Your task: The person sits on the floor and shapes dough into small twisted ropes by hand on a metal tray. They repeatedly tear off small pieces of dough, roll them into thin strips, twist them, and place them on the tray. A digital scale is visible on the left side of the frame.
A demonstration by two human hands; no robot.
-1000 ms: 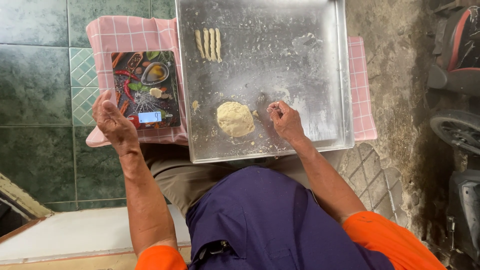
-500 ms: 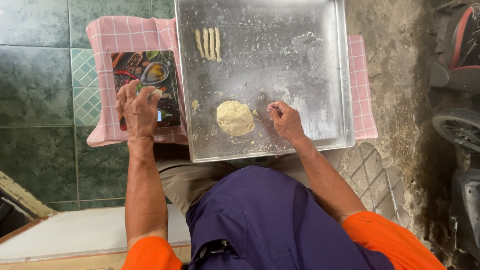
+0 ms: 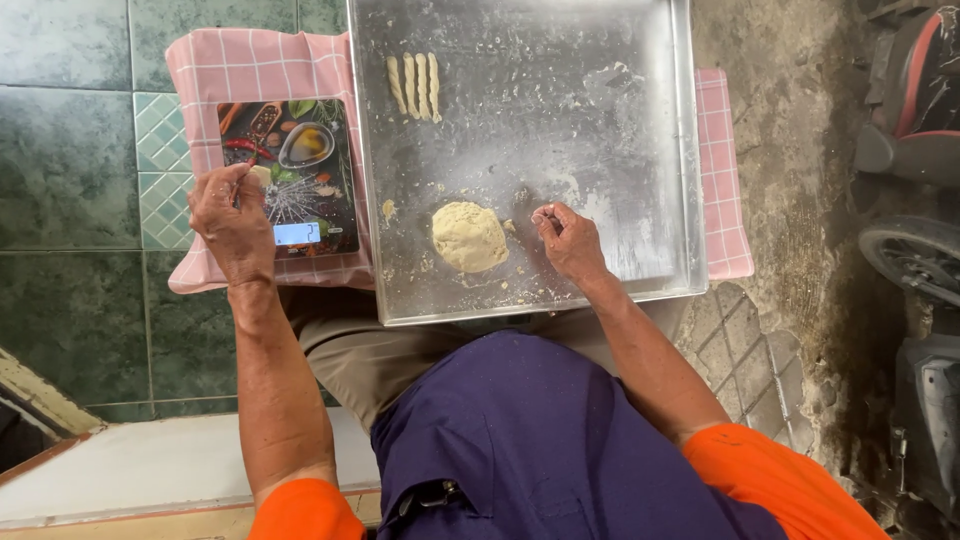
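Pale crumbly dough lump (image 3: 469, 236) sits near the front edge of your metal tray (image 3: 640, 150), w/ four thin rolled strips (image 3: 414, 85) side by side at the back. Your left hand (image 3: 232, 212) pinches a small bit of dough over the kitchen scale (image 3: 300, 170); set it gently on the glass top, fingers off before reading. Right hand (image 3: 568, 240) rests loosely curled on the floury tray, fingertips pressed together, just beside the lump. Pink checked cloth (image 3: 215, 70) lies underneath

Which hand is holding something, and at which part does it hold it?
The left hand pinches a small pale dough piece at its near end, over the kitchen scale. The right hand rests on the metal tray, apparently empty.
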